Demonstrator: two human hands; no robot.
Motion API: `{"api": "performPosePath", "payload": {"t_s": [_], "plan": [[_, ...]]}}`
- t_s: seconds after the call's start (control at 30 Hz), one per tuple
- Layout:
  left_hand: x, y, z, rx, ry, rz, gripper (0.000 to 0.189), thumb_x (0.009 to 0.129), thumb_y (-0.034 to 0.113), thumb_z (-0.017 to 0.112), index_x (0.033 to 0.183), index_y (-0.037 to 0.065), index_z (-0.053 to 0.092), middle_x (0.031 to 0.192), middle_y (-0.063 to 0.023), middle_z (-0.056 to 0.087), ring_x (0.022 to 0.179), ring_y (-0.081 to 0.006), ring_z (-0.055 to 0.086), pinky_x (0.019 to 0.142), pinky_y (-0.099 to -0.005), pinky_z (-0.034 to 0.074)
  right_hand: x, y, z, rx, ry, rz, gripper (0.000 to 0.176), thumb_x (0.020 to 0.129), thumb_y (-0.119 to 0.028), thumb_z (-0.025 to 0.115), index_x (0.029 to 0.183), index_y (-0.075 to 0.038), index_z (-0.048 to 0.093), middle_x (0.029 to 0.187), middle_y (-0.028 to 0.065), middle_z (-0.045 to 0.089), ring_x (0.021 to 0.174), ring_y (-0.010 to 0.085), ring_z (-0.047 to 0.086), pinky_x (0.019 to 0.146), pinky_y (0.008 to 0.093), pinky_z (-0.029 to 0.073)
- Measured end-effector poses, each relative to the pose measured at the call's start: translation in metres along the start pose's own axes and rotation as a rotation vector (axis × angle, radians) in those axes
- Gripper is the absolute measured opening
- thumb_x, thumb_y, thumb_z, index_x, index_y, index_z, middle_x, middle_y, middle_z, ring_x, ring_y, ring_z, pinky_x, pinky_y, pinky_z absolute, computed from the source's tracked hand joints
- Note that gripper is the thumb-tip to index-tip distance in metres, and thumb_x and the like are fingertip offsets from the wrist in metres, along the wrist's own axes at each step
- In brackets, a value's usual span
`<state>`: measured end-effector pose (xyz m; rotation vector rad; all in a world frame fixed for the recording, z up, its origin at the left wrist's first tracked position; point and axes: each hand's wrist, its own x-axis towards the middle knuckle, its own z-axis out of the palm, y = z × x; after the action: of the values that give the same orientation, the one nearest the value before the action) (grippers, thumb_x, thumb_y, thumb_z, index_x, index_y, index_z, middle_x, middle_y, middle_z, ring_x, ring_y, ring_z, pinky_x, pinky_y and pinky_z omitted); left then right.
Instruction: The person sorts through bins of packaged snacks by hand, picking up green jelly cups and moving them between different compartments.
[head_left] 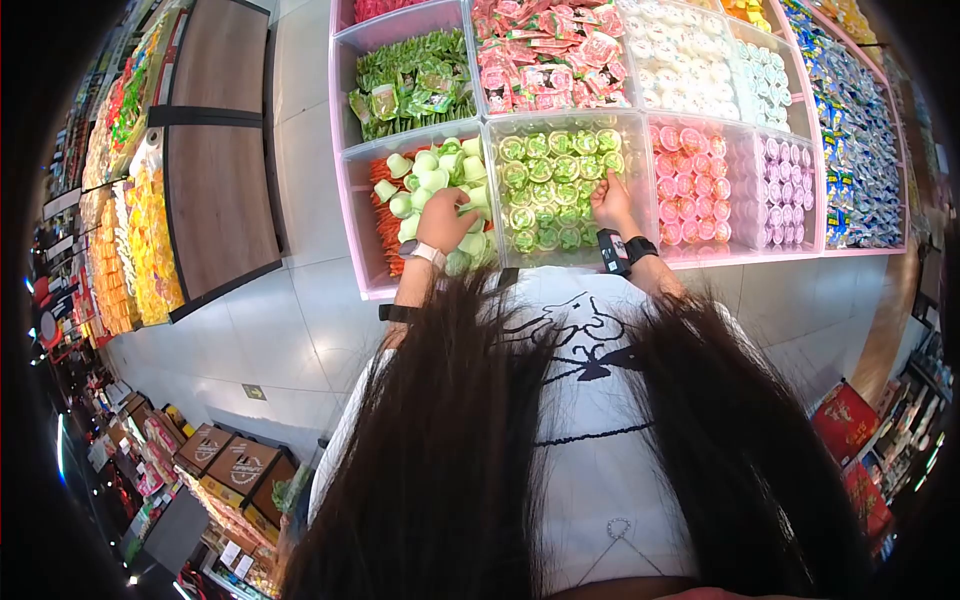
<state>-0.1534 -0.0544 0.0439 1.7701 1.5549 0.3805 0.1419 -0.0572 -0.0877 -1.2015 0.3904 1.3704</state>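
Note:
My left hand [445, 220] is in a clear bin of loose pale green jelly cups [432, 181]. Its fingers curl round one of these cups, partly hidden by the hand. My right hand [613, 206] reaches over the right edge of the neighbouring bin, where jelly cups with clear-and-green lids [560, 192] stand in rows. Its fingertips are pinched at a cup on the right side of those rows. Dark bands and a small black device sit on the wrists. Orange-red packets [388, 225] show beside the loose cups.
Bins of green packets [415, 85], pink packets [550, 60], white cups [680, 60], pink cups [690, 185] and purple cups [785, 190] surround these two. Blue packets [855, 150] fill the right side. A brown-panelled stand [222, 200] is across the aisle; cartons [240, 465] stand behind.

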Motion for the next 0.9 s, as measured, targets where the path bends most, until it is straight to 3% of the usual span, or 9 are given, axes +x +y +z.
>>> {"api": "performPosePath", "payload": {"t_s": [0.37,0.57,0.67,0.77,0.9], "plan": [[-0.001,0.001,-0.002,0.039,0.031,0.033,0.025,0.065,0.016,0.068,0.081,0.0,0.057,0.08,-0.0144,0.057,0.077,-0.0289,0.055,0.069,-0.0361,0.045,0.001,-0.001,0.004,-0.047,0.036,-0.012,0.02,0.08,-0.02,0.062,0.071,-0.011,0.047,0.059,-0.0005,0.045,0.046,0.0097,0.038,0.042,0.0228,0.033],[0.001,-0.005,-0.009,0.137,0.106,0.054,0.027,0.061,0.015,0.068,0.082,0.002,0.058,0.08,-0.0129,0.057,0.078,-0.0303,0.054,0.069,-0.0379,0.043,-0.012,-0.006,0.012,-0.029,0.053,0.111,0.027,0.077,-0.031,0.063,0.069,-0.013,0.045,0.054,0.0,0.041,0.044,0.0108,0.037,0.042,0.0231,0.033],[0.002,0.004,-0.008,0.222,0.155,0.111,0.031,0.058,0.013,0.067,0.086,0.003,0.057,0.084,-0.0129,0.056,0.08,-0.0307,0.052,0.07,-0.0388,0.042,-0.025,-0.004,0.017,0.0,0.165,0.181,0.028,0.077,-0.027,0.061,0.065,-0.014,0.04,0.051,-0.0011,0.038,0.042,0.0102,0.037,0.038,0.0238,0.03],[0.006,0.011,-0.007,0.312,0.305,0.131,0.037,0.057,0.01,0.065,0.092,0.004,0.056,0.093,-0.0152,0.052,0.084,-0.032,0.05,0.073,-0.0402,0.041,-0.04,0.004,0.023,-0.527,0.005,-0.021,0.021,0.073,-0.021,0.06,0.069,-0.012,0.042,0.055,-0.0009,0.04,0.045,0.0118,0.039,0.042,0.0256,0.033],[0.015,0.001,-0.013,0.383,0.501,0.049,0.043,0.057,0.007,0.062,0.099,0.005,0.053,0.101,-0.0197,0.048,0.087,-0.0332,0.049,0.075,-0.0416,0.04,-0.094,0.017,0.076,-1.285,-0.57,-1.037,0.022,0.068,-0.018,0.061,0.082,-0.005,0.049,0.07,0.0078,0.052,0.075,0.0206,0.051,0.065,0.0351,0.041]]}}
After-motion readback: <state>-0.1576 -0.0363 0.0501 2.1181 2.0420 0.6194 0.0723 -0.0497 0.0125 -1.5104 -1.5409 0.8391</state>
